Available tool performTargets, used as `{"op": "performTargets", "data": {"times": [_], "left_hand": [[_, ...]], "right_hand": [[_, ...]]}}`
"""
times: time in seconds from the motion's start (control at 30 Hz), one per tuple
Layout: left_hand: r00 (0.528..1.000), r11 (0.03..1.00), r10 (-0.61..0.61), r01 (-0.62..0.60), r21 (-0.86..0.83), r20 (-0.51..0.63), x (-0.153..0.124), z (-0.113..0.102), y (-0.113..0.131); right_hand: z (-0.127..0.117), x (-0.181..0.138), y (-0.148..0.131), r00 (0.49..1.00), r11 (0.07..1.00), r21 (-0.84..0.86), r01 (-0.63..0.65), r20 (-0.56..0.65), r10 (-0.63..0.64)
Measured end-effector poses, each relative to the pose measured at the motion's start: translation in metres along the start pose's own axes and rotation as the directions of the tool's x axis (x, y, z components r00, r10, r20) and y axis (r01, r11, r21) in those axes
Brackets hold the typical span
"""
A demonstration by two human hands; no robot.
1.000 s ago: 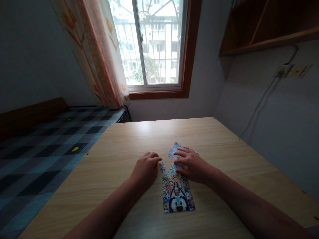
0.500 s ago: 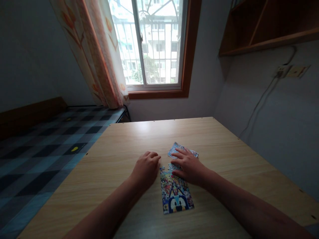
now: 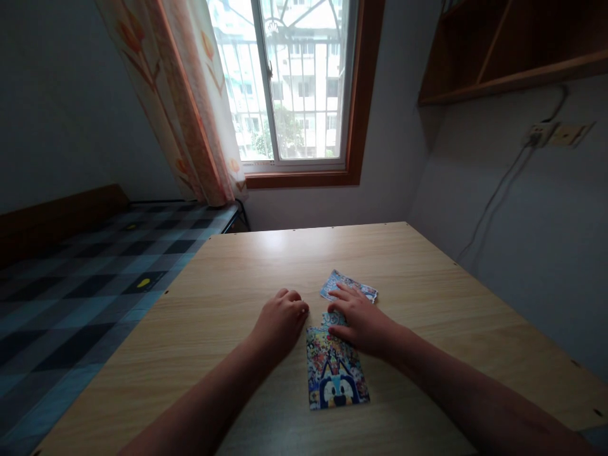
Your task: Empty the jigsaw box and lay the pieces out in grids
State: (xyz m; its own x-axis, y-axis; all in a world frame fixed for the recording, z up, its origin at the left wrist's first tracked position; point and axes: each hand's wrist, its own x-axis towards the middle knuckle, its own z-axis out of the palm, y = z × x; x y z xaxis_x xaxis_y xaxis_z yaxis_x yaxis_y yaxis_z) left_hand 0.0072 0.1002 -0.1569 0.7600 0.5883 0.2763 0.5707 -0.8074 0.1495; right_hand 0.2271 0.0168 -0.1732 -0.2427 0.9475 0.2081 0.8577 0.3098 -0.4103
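Taking the jigsaw as the middle of your dial, the bed (image 3: 95, 272) with its checked cover lies between nine and ten o'clock, well apart from your work. Your left hand (image 3: 282, 322) is at ten o'clock, beside the jigsaw's upper left corner, with its fingers curled in and the tips brought together. You may have a small piece pinched there, but I cannot tell. If you do, a loosened pinch could drop it on the bare table (image 3: 228, 304), and pressing it in at a slant could bend its knobs.

The jigsaw (image 3: 338, 380) lies flat on the table in front of you, dog's face toward your six o'clock, with a light blue strip (image 3: 326, 319) standing up from its top edge. At twelve, just beyond, a loose section (image 3: 334, 282) sits askew, partly hidden by your fingers.

Your right hand (image 3: 360, 320) is at one o'clock, fingers spread, tips seemingly resting on the strip. Should that hand slide or lean sideways, it could pull the joints apart or shove the loose section away.

High at one o'clock, the wall shelf (image 3: 515, 82) has compartments too dark to show their contents.
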Motion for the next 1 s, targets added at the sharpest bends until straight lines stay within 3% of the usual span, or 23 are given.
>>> {"op": "performTargets", "data": {"times": [0.17, 0.47, 0.73, 1.0], "left_hand": [[0.999, 1.0, -0.018, 0.018, -0.008, -0.037, 0.001, -0.001, 0.001], [0.996, 0.983, 0.082, -0.088, -0.16, -0.042, 0.001, 0.005, 0.021], [0.996, 0.984, 0.085, -0.089, -0.156, -0.033, 0.001, 0.01, 0.017], [0.991, 0.985, 0.127, -0.13, -0.109, -0.034, 0.009, 0.015, 0.022]], "right_hand": [[0.002, -0.001, 0.0, 1.0, 0.996, 0.087, -0.022, -0.009, 0.023], [0.004, 0.002, -0.004, 0.993, 0.992, 0.112, 0.06, -0.111, -0.048], [-0.007, 0.004, 0.013, 0.988, 0.998, 0.005, 0.067, -0.138, -0.066], [0.003, 0.008, 0.011, 0.981, 0.995, 0.027, 0.098, -0.169, -0.093]]}}
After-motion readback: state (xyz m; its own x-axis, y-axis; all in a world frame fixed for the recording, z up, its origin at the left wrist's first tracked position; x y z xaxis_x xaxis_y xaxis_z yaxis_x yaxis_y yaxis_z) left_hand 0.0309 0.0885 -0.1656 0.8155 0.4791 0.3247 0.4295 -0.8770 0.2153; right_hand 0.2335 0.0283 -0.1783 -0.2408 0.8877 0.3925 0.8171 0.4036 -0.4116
